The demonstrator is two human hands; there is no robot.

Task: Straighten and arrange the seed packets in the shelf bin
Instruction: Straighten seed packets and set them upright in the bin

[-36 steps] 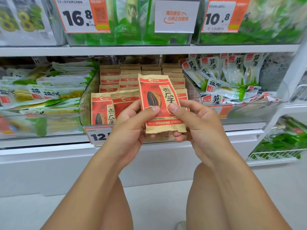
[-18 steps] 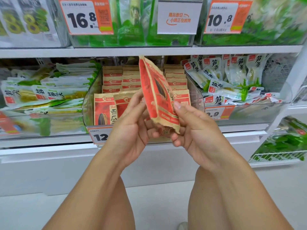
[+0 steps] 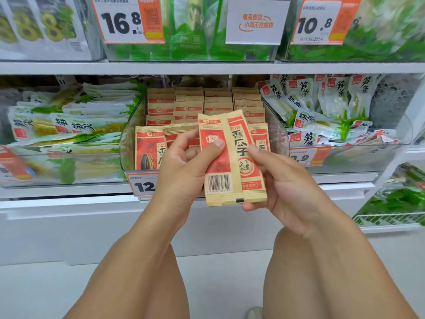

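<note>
A tan-and-red sunflower seed packet (image 3: 232, 162) is held upright in front of the clear shelf bin (image 3: 128, 139), its back with the barcode facing me. My left hand (image 3: 184, 166) grips its left side, thumb pressed on the red panel. My right hand (image 3: 282, 180) holds its right edge and bottom corner. Behind it, rows of matching seed packets (image 3: 190, 104) stand in the bin, and one front packet (image 3: 149, 150) at the left shows its seed picture.
Bins of green-and-white bamboo shoot packs sit to the left (image 3: 69, 125) and right (image 3: 326, 107). A price tag reading 12 (image 3: 143, 185) hangs on the bin front. The upper shelf (image 3: 207, 67) carries green packs and price cards. White floor lies below.
The packet has been turned over: it showed its front, then stood edge-on and raised, and now shows its barcode back, lower in front of the bin.
</note>
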